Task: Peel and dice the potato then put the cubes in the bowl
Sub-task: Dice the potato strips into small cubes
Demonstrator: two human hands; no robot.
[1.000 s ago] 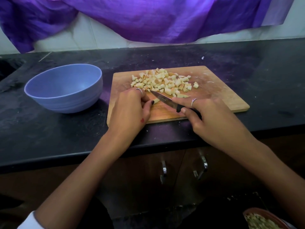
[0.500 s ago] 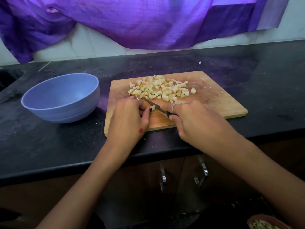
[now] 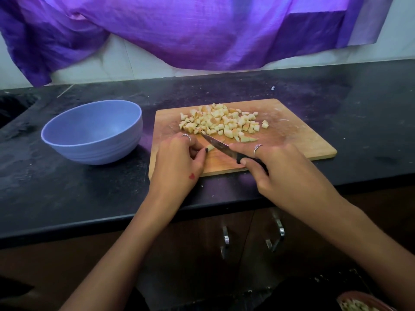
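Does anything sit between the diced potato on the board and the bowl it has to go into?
Nothing visible blocks the way. The potato cubes lie piled on the cutting board; the blue bowl stands apart to the board's left with only bare black counter between. The left hand sits nearer the board's front edge.

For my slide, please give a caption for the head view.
Right hand slicing potato piece with knife beside diced cubes.

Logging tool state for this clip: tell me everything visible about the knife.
The knife is a small paring type with a dark, pointed metal blade and a black handle. The right hand grips the handle, its index finger lying along the blade's back. The blade slants up-left over the wooden cutting board, its tip near the diced potato pile, its edge beside a small potato piece held by the left hand.
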